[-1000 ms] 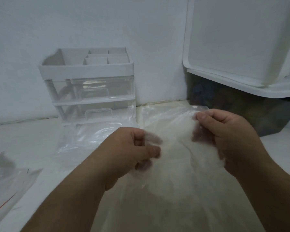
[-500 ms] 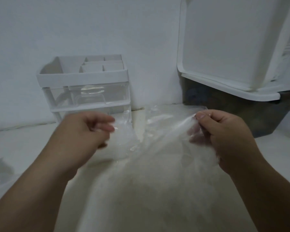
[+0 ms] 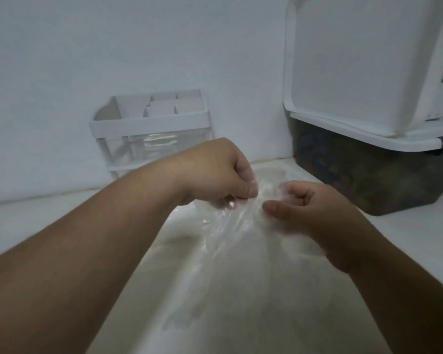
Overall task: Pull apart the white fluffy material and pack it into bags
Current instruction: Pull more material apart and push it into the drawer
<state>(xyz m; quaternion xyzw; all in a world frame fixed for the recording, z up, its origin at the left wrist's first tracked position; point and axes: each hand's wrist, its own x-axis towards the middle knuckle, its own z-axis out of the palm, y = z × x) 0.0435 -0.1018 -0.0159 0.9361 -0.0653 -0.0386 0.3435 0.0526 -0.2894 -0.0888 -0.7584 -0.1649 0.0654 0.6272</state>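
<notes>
Pinching the clear bag (image 3: pixel 223 254), left hand (image 3: pixel 210 172) and right hand (image 3: pixel 315 213) each grip its blurred, half-hidden top.

bag (image 3: pixel 223 226): clear, glossy streaks
fluffy material (image 3: pixel 241 290): white
organizer (image 3: pixel 149 121): white frame, clear drawers (image 3: pixel 161 146)
bin (image 3: pixel 356 180): dark smoky grey, white lid (image 3: pixel 356 60)
table (image 3: pixel 36 215): off-white, plain
wall (image 3: pixel 113 47): white

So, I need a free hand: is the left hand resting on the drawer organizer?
No, the left hand pinches the top of the clear bag, beside the right hand.
</notes>
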